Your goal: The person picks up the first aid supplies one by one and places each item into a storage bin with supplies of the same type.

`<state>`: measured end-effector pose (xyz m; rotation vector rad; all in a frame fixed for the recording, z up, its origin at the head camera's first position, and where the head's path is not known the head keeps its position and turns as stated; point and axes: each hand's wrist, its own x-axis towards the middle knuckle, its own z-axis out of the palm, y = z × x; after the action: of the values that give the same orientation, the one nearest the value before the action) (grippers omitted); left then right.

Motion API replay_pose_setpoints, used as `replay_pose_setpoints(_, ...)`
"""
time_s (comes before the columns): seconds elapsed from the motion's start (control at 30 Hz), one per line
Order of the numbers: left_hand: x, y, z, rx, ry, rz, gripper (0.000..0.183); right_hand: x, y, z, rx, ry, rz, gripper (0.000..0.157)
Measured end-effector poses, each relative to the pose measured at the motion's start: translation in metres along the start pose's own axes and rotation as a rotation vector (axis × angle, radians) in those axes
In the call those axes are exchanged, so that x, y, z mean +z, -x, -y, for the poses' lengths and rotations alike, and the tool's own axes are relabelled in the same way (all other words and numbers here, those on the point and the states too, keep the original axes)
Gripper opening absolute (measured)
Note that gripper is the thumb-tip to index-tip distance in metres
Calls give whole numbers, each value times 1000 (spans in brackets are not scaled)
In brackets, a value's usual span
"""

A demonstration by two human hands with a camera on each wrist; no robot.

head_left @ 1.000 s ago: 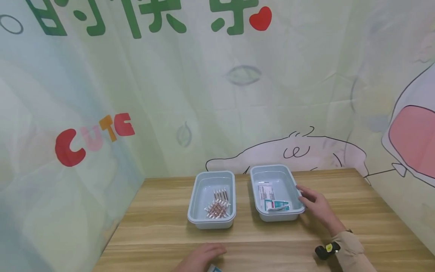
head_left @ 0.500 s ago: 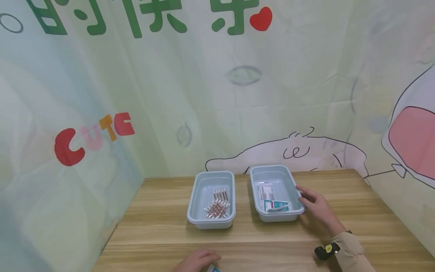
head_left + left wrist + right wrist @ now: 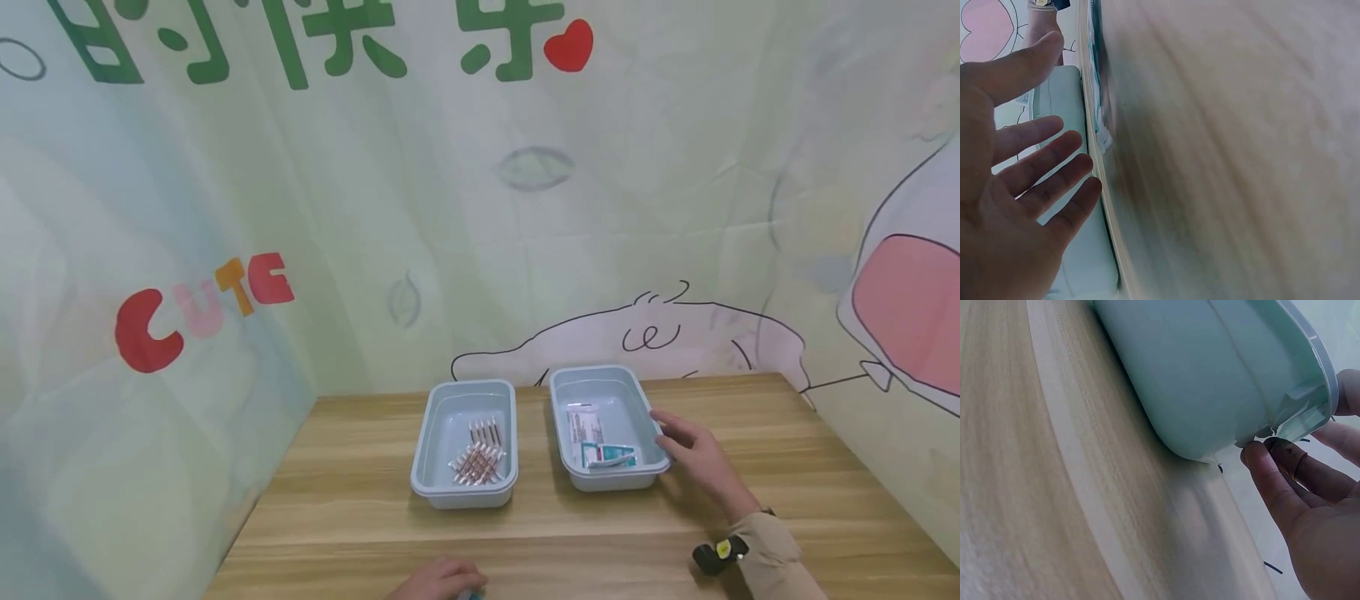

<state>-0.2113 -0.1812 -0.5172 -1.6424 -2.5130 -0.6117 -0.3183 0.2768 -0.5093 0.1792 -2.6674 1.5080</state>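
My left hand (image 3: 441, 579) is low at the table's front, beside and partly over a small teal-and-white packet (image 3: 471, 594). The left wrist view shows its fingers spread and loosely bent, with the packet (image 3: 1097, 81) flat on the table beyond them. At the right light-blue plastic basin (image 3: 611, 481), my right hand (image 3: 701, 458) holds the right rim; thumb at the rim, fingertips (image 3: 1257, 453) against the outer wall. Inside this basin are a teal-and-white packet (image 3: 609, 456) and a pale, printed packet (image 3: 585, 425).
A second light-blue basin (image 3: 468, 498) stands to the left, with several cotton swabs (image 3: 478, 463) in it. Both basins sit on a wood-grain table (image 3: 360, 492) in front of a printed cloth backdrop (image 3: 360, 208). A black wrist camera (image 3: 718, 554) is strapped at the right sleeve.
The left hand has drawn slightly down toward the front edge and now covers more of the small packet. The right hand stays at the basin rim. The head view has shifted a little.
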Motion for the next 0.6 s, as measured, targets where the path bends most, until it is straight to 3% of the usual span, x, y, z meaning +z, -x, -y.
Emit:
replay_pose_setpoints(0.13, 0, 1, 0, -14, 11, 24, 34, 1, 1, 1, 2, -6, -2, 51)
replay_pose_setpoints(0.6, 4, 3, 5, 95, -64, -53, 30, 2, 0, 2, 41, -5, 6, 54)
